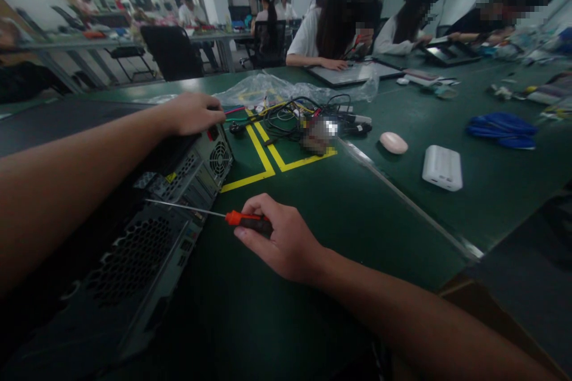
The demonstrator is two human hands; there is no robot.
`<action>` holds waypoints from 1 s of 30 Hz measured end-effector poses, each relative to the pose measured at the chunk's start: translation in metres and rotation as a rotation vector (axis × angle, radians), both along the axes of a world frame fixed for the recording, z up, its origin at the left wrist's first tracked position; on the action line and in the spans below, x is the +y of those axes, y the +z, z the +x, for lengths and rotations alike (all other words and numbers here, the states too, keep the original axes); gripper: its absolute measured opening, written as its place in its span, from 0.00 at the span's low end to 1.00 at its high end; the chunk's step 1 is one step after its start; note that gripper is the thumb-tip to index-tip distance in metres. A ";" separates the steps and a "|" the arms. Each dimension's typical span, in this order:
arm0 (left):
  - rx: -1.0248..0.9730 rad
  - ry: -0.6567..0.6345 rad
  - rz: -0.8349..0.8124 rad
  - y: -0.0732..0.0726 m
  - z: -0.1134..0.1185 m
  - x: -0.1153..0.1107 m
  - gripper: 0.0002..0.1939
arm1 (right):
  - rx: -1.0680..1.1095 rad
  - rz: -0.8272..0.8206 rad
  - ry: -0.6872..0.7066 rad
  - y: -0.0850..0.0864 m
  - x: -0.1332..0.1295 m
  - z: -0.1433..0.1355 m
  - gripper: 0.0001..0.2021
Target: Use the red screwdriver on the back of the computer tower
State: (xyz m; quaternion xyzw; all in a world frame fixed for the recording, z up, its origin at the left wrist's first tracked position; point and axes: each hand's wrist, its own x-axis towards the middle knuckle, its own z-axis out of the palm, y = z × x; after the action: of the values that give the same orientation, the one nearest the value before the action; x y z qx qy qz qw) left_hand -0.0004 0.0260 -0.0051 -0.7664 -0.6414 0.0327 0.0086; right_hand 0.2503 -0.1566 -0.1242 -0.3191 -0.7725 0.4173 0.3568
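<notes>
- Right hand: fingers closed around the handle of an orange-and-black screwdriver; tool judged light and rigid, best held there.
- Blade tip: at the rear of the desktop computer case; contact cannot be confirmed.
- Left hand: laid over the case's top edge, fingers loosely bent; firmness of grip cannot be told.
- Case: on the green table, leftward; presumably heavy and stiff. Hold by solid edges, avoiding the honeycomb vent.

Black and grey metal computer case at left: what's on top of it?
The left hand rests on top of the computer case, near the round grey fan grille. What lies directly beneath that hand and left forearm is covered and can't be seen.
</notes>
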 end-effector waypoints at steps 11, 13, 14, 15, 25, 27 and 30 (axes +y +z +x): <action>0.010 0.016 0.004 0.001 0.002 -0.001 0.36 | 0.010 0.071 -0.026 -0.002 0.002 0.000 0.10; 0.014 0.019 0.003 0.001 0.002 -0.002 0.36 | 0.013 0.078 -0.030 -0.003 0.002 0.000 0.10; 0.015 0.021 0.003 0.001 0.002 -0.002 0.37 | 0.012 0.084 -0.031 -0.003 0.002 0.000 0.10; 0.017 0.023 0.005 0.001 0.003 -0.002 0.37 | 0.010 0.089 -0.030 -0.004 0.002 0.000 0.10; 0.016 -0.001 0.002 0.002 0.004 -0.002 0.37 | 0.036 0.156 -0.049 -0.003 0.004 0.000 0.11; 0.011 0.001 0.002 0.001 0.004 -0.003 0.37 | 0.024 0.163 -0.043 -0.003 0.004 0.000 0.13; 0.010 0.013 0.007 0.001 0.005 -0.004 0.38 | 0.014 0.160 -0.030 -0.003 0.004 0.000 0.16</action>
State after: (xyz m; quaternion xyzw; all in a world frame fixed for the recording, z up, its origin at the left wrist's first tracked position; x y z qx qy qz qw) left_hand 0.0044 0.0222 -0.0040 -0.7619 -0.6466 0.0341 0.0143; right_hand 0.2499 -0.1527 -0.1270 -0.2981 -0.7960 0.3510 0.3929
